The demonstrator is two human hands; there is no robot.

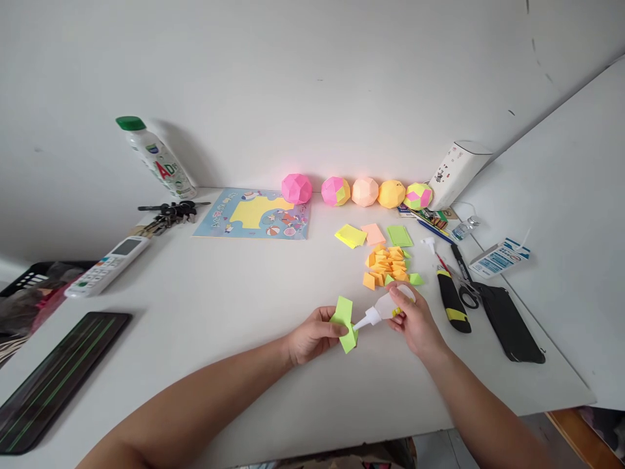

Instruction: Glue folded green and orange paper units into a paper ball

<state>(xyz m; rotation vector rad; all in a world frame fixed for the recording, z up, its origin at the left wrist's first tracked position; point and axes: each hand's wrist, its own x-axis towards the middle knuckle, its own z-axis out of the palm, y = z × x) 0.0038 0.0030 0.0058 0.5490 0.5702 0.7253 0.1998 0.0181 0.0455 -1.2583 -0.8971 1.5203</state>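
A folded light-green paper piece (344, 312) is pinched between the thumb and fingers of my left hand (315, 333), above the white table (234, 391). My right hand (413, 319) grips a white glue bottle (385, 307), tilted so that its narrow nozzle points left and meets the green paper near my left thumb. Just beyond my right hand lies a heap of small folded orange paper pieces (387, 260), with a few green ones at its edge. Behind the heap are stacks of yellow (350, 236), peach (374, 234) and green paper (400, 236).
Several faceted paper balls (365, 191) line the wall. A blue printed card (219, 221), white bottle (161, 159), remote (107, 266) and dark tray-like object (58, 378) are at left. Right are a cutter (453, 301), scissors (467, 297) and black pouch (510, 322).
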